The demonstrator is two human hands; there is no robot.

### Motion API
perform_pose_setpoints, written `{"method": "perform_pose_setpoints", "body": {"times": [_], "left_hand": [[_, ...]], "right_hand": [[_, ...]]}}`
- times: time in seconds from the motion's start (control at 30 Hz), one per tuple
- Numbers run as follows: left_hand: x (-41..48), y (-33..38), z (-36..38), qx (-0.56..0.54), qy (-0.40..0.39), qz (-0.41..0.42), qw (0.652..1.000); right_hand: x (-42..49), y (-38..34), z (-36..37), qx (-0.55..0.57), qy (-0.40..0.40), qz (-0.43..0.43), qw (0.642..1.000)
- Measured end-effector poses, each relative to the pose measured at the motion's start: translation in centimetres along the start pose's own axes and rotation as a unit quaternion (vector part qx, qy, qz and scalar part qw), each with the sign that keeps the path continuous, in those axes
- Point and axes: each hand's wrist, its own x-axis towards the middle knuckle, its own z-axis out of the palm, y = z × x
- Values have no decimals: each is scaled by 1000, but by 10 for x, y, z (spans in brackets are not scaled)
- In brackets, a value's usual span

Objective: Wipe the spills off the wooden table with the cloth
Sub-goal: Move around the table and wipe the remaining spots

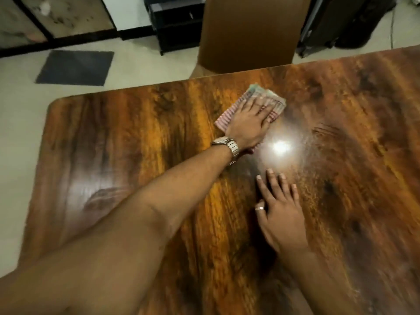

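My left hand (pixel 248 123) lies flat on a folded striped cloth (pixel 229 114), pressing it onto the wooden table (pixel 136 137) near the far edge. A metal watch sits on that wrist. My right hand (pixel 280 208) rests palm down on the table nearer to me, fingers spread, a ring on one finger, holding nothing. Faint wet streaks (pixel 325 130) show on the glossy top to the right of the cloth, beside a bright lamp reflection (pixel 281 146).
A brown cardboard box (pixel 252 32) stands just beyond the table's far edge. A dark floor mat (pixel 76 67) lies on the pale floor at the left. A black shelf unit (pixel 177 23) and dark bags (pixel 341 23) stand at the back.
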Motion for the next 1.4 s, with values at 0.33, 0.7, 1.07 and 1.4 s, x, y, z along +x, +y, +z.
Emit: {"method": "perform_pose_setpoints", "body": {"times": [0.33, 0.7, 1.07, 1.4], "left_hand": [[-330, -197, -21, 8, 87, -318, 944], [-472, -84, 39, -37, 75, -442, 893], [-346, 50, 53, -57, 3, -199, 978], [-469, 65, 80, -67, 12, -155, 985]], "right_hand": [[-37, -25, 8, -12, -16, 24, 1000], [-153, -70, 30, -8, -103, -19, 994], [-209, -68, 34, 48, -133, 23, 990], [-250, -68, 22, 50, -152, 56, 986]]}}
